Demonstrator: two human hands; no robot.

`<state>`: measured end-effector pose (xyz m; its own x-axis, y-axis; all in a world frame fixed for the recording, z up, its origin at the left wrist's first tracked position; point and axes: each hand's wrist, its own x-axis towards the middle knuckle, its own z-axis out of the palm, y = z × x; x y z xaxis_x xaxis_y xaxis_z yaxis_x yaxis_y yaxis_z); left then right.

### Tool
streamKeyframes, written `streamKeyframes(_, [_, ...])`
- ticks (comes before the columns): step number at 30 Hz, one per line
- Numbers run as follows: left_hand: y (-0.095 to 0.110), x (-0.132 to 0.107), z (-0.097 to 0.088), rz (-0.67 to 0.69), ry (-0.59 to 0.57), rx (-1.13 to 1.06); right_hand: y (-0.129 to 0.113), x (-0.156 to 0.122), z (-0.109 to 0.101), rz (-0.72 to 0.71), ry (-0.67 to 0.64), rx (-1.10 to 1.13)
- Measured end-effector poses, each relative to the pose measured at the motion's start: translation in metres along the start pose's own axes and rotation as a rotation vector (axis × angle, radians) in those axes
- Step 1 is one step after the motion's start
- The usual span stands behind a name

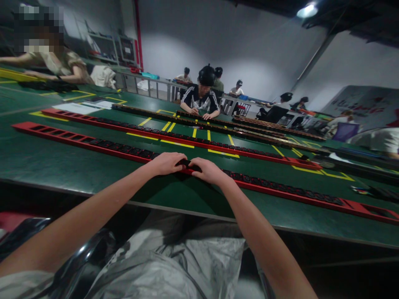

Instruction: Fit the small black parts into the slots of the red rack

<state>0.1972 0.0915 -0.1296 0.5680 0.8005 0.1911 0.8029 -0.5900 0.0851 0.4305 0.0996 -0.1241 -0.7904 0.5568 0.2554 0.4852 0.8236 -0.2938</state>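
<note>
A long red slotted rail (299,198) lies across the green table in front of me. Black square pieces (258,180) with red marks sit in a row along it, and open slots show toward its left end. My left hand (168,163) and my right hand (207,169) meet at the middle of this rail. Between them is a black piece (187,163), with fingers and thumbs of both hands bent around it. My hands hide part of it, so how deep it sits in the rail cannot be seen.
A second red rail (174,135) with black pieces lies parallel beyond the first. Behind it are long dark rails (258,135), white papers (77,108) and yellow tape marks. Across the table sits a person (201,97); another person (67,66) works at far left. Cables (363,190) lie at right.
</note>
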Motion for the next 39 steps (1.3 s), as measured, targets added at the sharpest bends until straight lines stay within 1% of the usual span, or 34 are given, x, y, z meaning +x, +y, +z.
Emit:
streamKeyframes(5, [-0.0002,-0.0001,0.0,0.016,0.006,-0.01,-0.0006,-0.0005,0.0001,0.023,-0.002,-0.003])
streamKeyframes(16, [-0.0012,0.0,0.0008,0.019,0.006,0.002,-0.0007,0.001,0.0,0.005,-0.004,-0.009])
streamKeyframes(20, [0.001,-0.0001,0.0015,0.03,-0.001,0.053,-0.0003,0.0009,-0.0003,0.003,-0.005,-0.018])
streamKeyframes(26, [0.0054,-0.0008,0.0045,0.086,0.004,0.141,0.0002,0.0013,0.0008,-0.006,0.007,-0.007])
streamKeyframes(34, [0.0039,0.0004,0.0054,0.086,-0.005,0.15,-0.0016,0.0008,-0.0003,0.0,0.002,-0.01])
streamKeyframes(39, [0.004,0.0026,0.0056,0.076,-0.002,0.193,-0.0015,0.0009,-0.0006,0.0,0.001,-0.014])
